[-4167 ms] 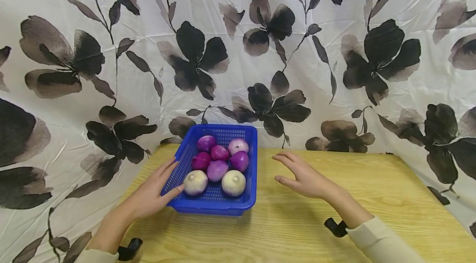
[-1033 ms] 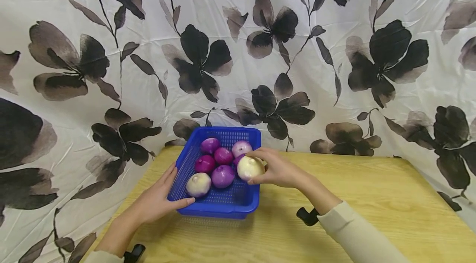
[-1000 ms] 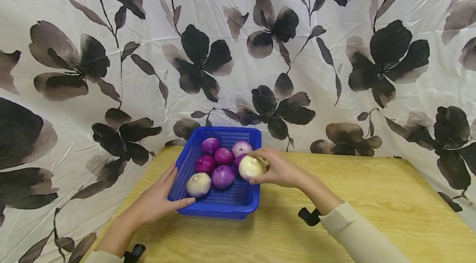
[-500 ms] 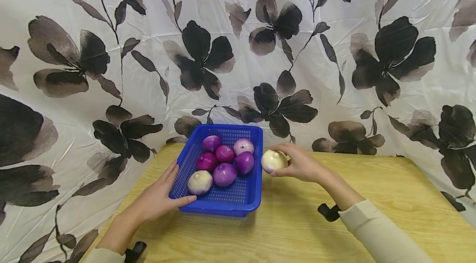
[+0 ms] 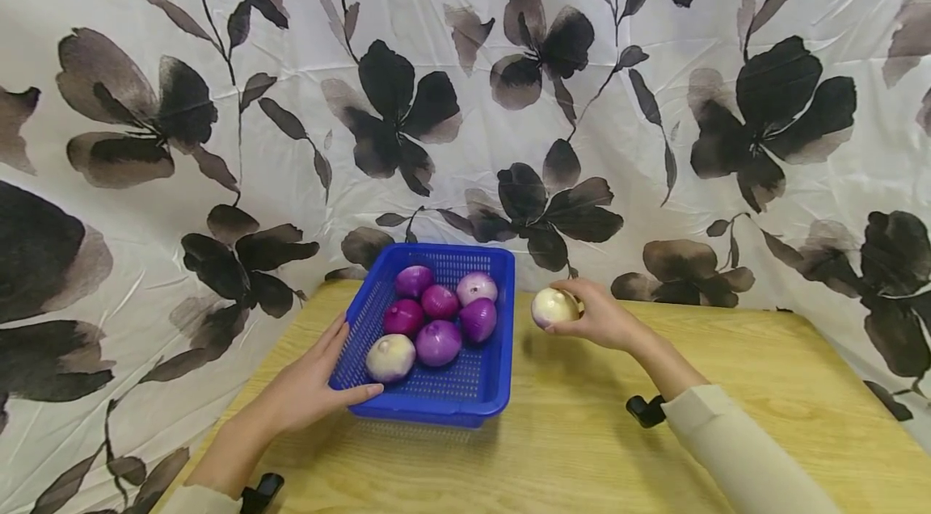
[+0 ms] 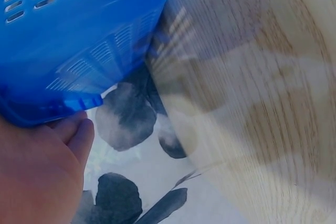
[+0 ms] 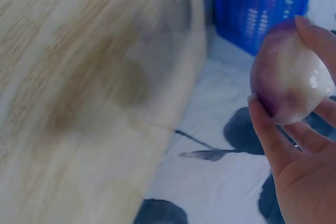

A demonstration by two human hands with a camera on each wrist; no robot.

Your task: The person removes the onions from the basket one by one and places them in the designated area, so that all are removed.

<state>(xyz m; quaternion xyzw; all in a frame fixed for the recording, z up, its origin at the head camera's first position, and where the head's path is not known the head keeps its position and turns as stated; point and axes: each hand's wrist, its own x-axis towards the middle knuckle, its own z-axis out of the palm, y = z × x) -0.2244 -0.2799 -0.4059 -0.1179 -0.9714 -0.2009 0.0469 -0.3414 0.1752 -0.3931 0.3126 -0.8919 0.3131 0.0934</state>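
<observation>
My right hand holds a whitish onion with purple along its side, pinched between thumb and fingers. It is off the wooden table, right of the blue plastic basket. The right wrist view shows the same onion between the fingertips. At the basket's near left corner lies my left hand; its thumb is stretched over the front rim and its fingers run straight along the left side. Several purple onions and one whitish onion lie in the basket. The left wrist view hides the left fingertips behind the rim.
The yellow wooden table extends to the right of the basket. A white cloth with dark flowers hangs behind it and along the sides. Black camera mounts sit on both wrists.
My right hand came to the basket, took hold of the near right whitish onion, and carried it over the right rim to above the table. My left hand moved slightly onto the basket's corner.
</observation>
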